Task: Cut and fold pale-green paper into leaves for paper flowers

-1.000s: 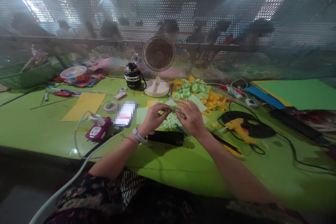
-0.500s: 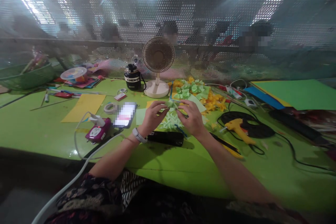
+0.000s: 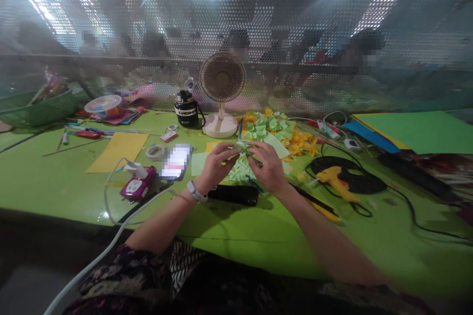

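Both hands are closing in a tight pinch: the left hand (image 3: pixel 218 167) and the right hand (image 3: pixel 269 167) are gripping a small folded piece of pale green paper (image 3: pixel 242 146) between their fingertips, just above the table's middle, with the fingers hiding most of its shape and its exact folds too small to make out. Beneath the hands, a loose heap of pale green paper pieces (image 3: pixel 242 172) is lying on the tabletop, partly covered by the palms. A white smartwatch (image 3: pixel 195 191) is circling the left wrist. Just below the hands, a flat black rectangular case (image 3: pixel 232 195) is resting on the bright green table (image 3: pixel 55 192), and farther up, a cluster of green and yellow paper flowers (image 3: pixel 271 128) is spreading behind the right hand. To the left, a phone with a pixelated screen (image 3: pixel 176 161) is lying beside a magenta plug socket (image 3: pixel 135 184), while a yellow hot glue gun (image 3: pixel 334 182) is resting on a coil of black cable (image 3: pixel 351 182) to the right. A cream desk fan (image 3: pixel 222 78) is standing at upper centre, in front of a perforated metal screen (image 3: pixel 236 19), and the people behind that screen are showing only as blurred, pixelated shapes.
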Available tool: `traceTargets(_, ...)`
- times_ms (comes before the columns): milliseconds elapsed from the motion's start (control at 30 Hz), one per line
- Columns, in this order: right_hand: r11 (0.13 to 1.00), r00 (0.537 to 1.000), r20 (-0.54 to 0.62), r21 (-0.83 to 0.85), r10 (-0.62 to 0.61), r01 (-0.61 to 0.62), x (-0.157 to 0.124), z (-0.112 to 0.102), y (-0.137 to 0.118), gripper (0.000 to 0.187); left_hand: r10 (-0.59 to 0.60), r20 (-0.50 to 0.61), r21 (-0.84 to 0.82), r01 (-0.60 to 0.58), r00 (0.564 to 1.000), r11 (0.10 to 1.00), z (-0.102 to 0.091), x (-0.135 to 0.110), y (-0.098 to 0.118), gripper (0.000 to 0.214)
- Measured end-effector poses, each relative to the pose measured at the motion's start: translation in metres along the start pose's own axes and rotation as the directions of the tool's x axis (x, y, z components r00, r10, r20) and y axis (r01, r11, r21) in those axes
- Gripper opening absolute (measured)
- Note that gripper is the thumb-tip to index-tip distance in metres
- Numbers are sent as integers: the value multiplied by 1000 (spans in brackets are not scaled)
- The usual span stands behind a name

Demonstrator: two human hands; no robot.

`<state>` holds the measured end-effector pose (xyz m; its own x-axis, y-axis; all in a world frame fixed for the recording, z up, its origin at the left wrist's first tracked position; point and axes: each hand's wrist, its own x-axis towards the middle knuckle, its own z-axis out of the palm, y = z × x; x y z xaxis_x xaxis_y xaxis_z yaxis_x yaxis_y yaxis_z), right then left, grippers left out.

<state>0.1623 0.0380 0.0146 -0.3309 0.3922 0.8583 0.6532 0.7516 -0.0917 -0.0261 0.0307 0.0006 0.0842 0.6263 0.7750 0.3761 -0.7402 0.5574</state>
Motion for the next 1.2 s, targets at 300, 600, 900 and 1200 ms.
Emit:
traceTargets(300,1000,999,34,7,4,-4,0,-1,-1,20,53,33,22,-54,998,998,-2,0,4,22)
traceTargets(600,999,997,62,16,47,-48,-1,-1,-1,19,8,12,-18,-8,1000,1000,-2,1,3,20)
traceTargets(900,996,997,1,29,80,-80,0,-1,4,17,-230,24,-216,230,973,949,-3,3,3,18)
traceTargets(1200,995,995,25,1,101,-101,-1,-3,3,19,-608,149,-551,576,780,604,-12,12,17,38)
